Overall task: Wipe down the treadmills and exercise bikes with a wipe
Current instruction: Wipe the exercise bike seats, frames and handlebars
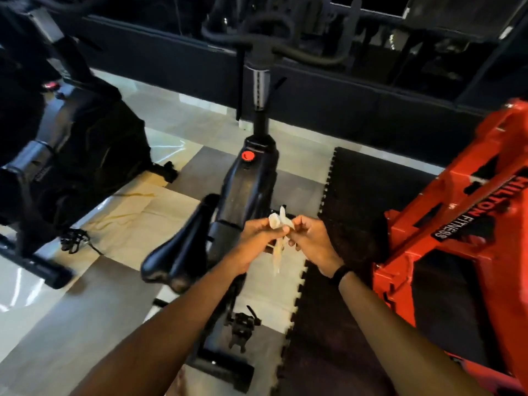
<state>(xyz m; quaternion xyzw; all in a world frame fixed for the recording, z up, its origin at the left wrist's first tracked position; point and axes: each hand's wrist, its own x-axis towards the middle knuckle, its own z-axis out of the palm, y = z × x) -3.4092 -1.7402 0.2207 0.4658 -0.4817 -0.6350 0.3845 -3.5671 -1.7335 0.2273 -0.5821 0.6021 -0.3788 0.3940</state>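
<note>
A black exercise bike [245,190] stands in the middle of the view, with a red knob [247,155] on its frame and a black saddle [177,252] at its near end. Both my hands are raised just right of the saddle, above the frame. My left hand [257,238] and my right hand [310,238] each pinch a crumpled white wipe [278,224] between them. One strip of the wipe hangs down below my fingers. The bike's handlebars [271,38] are at the top, dark and blurred.
A second black exercise bike [71,144] stands to the left. A red fitness machine [457,224] fills the right side on a black interlocking rubber mat [357,195]. The floor is pale tile. A dark wall and window ledge run along the back.
</note>
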